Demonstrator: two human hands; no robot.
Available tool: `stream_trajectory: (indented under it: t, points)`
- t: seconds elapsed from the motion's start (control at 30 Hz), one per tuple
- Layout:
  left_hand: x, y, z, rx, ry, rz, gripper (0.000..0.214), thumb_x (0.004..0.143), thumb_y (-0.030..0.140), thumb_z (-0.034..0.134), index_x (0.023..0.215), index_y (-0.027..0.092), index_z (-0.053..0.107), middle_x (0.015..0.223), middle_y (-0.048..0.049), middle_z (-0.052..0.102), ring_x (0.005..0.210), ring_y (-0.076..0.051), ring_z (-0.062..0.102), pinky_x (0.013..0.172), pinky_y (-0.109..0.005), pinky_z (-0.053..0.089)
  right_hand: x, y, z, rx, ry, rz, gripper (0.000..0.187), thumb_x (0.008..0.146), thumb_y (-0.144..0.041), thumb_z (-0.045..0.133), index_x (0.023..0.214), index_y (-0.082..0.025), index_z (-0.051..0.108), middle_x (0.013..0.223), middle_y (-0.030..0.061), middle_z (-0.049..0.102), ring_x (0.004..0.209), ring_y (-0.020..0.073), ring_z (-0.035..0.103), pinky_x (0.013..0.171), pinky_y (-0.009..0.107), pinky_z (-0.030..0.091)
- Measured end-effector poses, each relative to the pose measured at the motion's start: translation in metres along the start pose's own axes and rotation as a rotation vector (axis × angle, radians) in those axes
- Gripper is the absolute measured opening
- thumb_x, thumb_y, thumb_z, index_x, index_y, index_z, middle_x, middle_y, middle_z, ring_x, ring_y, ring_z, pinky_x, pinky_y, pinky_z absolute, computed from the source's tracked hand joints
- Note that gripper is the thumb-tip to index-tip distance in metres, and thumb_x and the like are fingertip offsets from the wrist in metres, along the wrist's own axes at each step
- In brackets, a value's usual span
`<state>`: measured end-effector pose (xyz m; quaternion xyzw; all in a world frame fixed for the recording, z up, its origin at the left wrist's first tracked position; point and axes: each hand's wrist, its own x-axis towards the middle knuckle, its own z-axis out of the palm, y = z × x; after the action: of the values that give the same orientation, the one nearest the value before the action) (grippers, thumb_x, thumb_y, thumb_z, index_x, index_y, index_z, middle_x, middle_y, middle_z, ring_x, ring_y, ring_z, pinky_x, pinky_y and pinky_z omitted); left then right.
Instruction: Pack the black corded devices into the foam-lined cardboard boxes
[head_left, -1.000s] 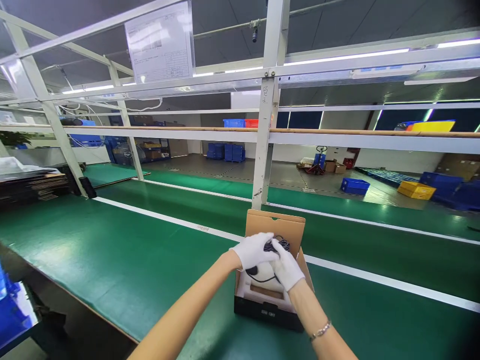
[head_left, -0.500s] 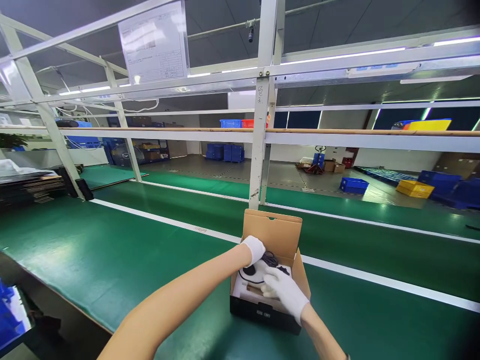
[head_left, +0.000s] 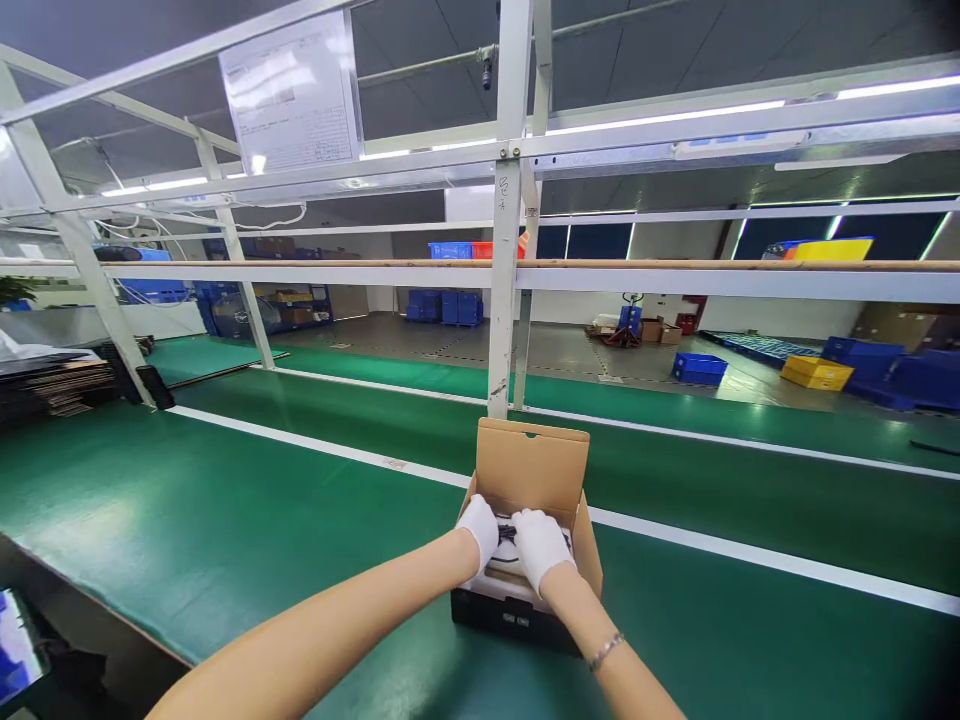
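Observation:
An open cardboard box (head_left: 531, 466) with a black outside stands on the green belt, its brown lid upright at the back. Inside lies a white foam insert with a coiled black cable (head_left: 508, 533) on top. My left hand (head_left: 481, 530), in a white glove, reaches into the box at its left side with fingers curled down on the cable. Beside it my right hand (head_left: 540, 547), also gloved, presses down into the box, fingers bent onto the cable and insert. The fingertips of both hands are hidden inside the box.
A white metal post (head_left: 501, 290) of the frame rises just behind the box. A stack of flat dark cartons (head_left: 52, 385) lies at the far left. A white stripe (head_left: 720, 553) runs across the belt. Blue and yellow crates (head_left: 816, 373) sit on the floor beyond.
Both hands have gone down from above the box into it, lowering the black cable onto the foam. The view has shifted slightly to the right.

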<state>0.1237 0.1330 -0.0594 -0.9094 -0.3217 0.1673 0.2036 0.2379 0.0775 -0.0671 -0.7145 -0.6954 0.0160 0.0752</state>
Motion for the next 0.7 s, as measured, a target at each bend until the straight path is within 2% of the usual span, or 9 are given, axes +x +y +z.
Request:
stream_trajectory:
  t: [0.1,0.17,0.27,0.37,0.47,0.57,0.6,0.67,0.7]
  points:
    - [-0.016,-0.006,0.000,-0.028,0.111,0.045,0.015,0.080,0.020,0.074,0.091,0.012,0.069,0.090,-0.0123,0.069,0.091,-0.030,0.065,0.084,-0.044,0.051,-0.037,-0.002,0.001,0.009,0.095,0.068,0.030,0.105,-0.023,0.040,0.118,-0.022,0.067,0.111,0.0115,0.070,0.103,0.0286,0.067,0.088,0.041,0.054]
    - [-0.025,-0.009,-0.003,-0.069,0.232,0.055,0.021,0.078,0.023,0.074,0.094,0.011,0.067,0.089,-0.0147,0.066,0.085,-0.033,0.063,0.077,-0.045,0.050,-0.063,-0.003,0.010,0.052,0.046,0.182,0.030,0.103,-0.039,0.044,0.122,-0.031,0.066,0.104,0.0081,0.073,0.091,0.0292,0.071,0.077,0.038,0.056]
    - [-0.031,-0.004,-0.012,-0.159,0.410,0.040,0.020,0.085,0.026,0.065,0.100,0.013,0.062,0.094,-0.0123,0.063,0.086,-0.032,0.061,0.075,-0.045,0.051,-0.090,0.000,0.031,0.073,-0.059,0.317,0.030,0.097,-0.045,0.056,0.119,-0.030,0.070,0.095,0.0108,0.075,0.083,0.0329,0.073,0.072,0.039,0.056]
    - [-0.037,0.011,-0.027,-0.245,0.560,0.025,0.019,0.093,0.027,0.054,0.109,0.017,0.059,0.110,-0.0098,0.062,0.101,-0.030,0.059,0.088,-0.047,0.052,-0.104,0.019,0.049,0.070,-0.030,0.350,0.026,0.099,-0.042,0.052,0.110,-0.031,0.073,0.091,0.0096,0.076,0.084,0.0325,0.074,0.074,0.039,0.056]
    - [-0.054,0.031,-0.027,-0.321,0.800,-0.041,0.032,0.096,0.022,0.050,0.127,0.016,0.052,0.134,-0.0105,0.057,0.126,-0.028,0.051,0.111,-0.048,0.043,-0.109,0.054,0.054,0.079,0.032,0.410,0.028,0.099,-0.039,0.052,0.122,-0.034,0.067,0.100,0.0053,0.076,0.084,0.0299,0.074,0.073,0.038,0.057]
    - [-0.081,0.052,0.011,-0.364,1.081,-0.174,0.046,0.092,0.016,0.057,0.137,0.016,0.049,0.141,-0.0087,0.058,0.134,-0.027,0.048,0.115,-0.045,0.042,-0.094,0.095,0.044,0.107,0.065,0.473,0.051,0.100,-0.041,0.046,0.150,-0.028,0.041,0.104,0.0079,0.075,0.080,0.0290,0.074,0.072,0.038,0.057]
    - [-0.090,0.059,0.031,-0.345,1.085,-0.211,0.049,0.090,0.017,0.059,0.138,0.017,0.050,0.140,-0.0068,0.060,0.133,-0.027,0.051,0.112,-0.044,0.046,-0.083,0.109,0.039,0.116,0.057,0.492,0.053,0.102,-0.042,0.042,0.152,-0.025,0.037,0.102,0.0096,0.075,0.079,0.0290,0.074,0.072,0.039,0.057]
    - [-0.107,0.072,0.074,-0.320,1.021,-0.231,0.046,0.087,0.021,0.061,0.133,0.019,0.057,0.135,-0.0057,0.065,0.122,-0.026,0.061,0.100,-0.040,0.058,-0.054,0.137,0.030,0.121,0.033,0.506,0.049,0.104,-0.042,0.032,0.147,-0.022,0.043,0.104,0.0137,0.074,0.081,0.0295,0.074,0.075,0.040,0.057]
    - [-0.114,0.078,0.094,-0.369,0.925,-0.342,0.044,0.087,0.023,0.062,0.130,0.019,0.060,0.132,-0.0071,0.066,0.120,-0.028,0.063,0.097,-0.041,0.061,-0.037,0.151,0.027,0.104,0.049,0.487,0.046,0.104,-0.040,0.029,0.141,-0.021,0.049,0.111,0.0163,0.071,0.087,0.0300,0.074,0.078,0.042,0.057]
